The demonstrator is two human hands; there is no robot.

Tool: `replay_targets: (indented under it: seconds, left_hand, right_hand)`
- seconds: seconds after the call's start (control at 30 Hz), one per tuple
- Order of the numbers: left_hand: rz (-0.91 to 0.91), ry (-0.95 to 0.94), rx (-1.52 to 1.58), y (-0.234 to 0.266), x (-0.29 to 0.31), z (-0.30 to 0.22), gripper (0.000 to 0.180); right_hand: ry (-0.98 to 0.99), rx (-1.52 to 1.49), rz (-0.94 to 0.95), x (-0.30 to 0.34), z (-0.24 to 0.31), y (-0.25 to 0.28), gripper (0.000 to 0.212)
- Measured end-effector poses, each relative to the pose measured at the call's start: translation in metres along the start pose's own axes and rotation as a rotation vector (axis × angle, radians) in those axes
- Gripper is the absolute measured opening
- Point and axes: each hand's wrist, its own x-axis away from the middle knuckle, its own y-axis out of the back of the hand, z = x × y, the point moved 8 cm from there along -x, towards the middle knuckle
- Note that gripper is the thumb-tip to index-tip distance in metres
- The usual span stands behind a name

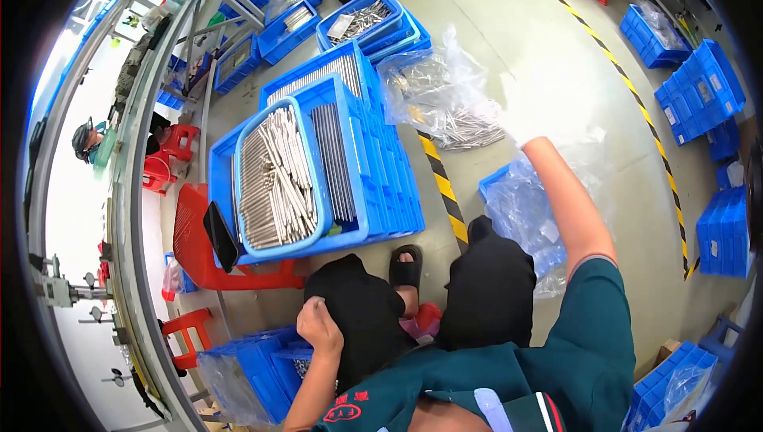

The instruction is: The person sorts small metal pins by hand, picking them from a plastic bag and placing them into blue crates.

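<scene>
1. Two hands to judge: our left hand (321,329) is curled beside the left knee, and we cannot tell whether it holds anything; our right hand is lost in glare past the right forearm (571,201), so its grip is unreadable.
2. The loose metal rods (469,127) lie on the floor beside that glare, at the mouth of a clear plastic bag (441,86). Being slim and crossed, they could roll or scatter if we disturbed the pile or tugged the plastic.
3. In the light-blue basket (324,213), atop the blue crate (389,185), heaped rods (278,182) lie askew; a knock could spill some.
4. Any falling rod could hurt our toes, bare in the open black sandal (406,273).
5. Crumpled plastic sheeting (528,209) near the right knee could snag our foot or sleeve.
</scene>
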Motion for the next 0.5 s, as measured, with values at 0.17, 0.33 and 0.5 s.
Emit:
replay_targets:
  seconds: [0.17, 0.33, 0.5]
  left_hand:
    - [0.045, 0.029, 0.022, -0.021, -0.009, -0.002, 0.005]
    - [0.09, 0.04, -0.034, -0.021, -0.01, 0.005, 0.006]
    - [0.304, -0.207, 0.219, -0.044, -0.009, -0.039, 0.008]
  right_hand:
    - [0.359, 0.22, -0.037, -0.057, 0.058, -0.085, 0.024]
    - [0.166, 0.158, 0.548, -0.026, 0.035, -0.171, 0.014]
    - [0.19, -0.223, 0.409, 0.038, 0.036, -0.123, 0.012]
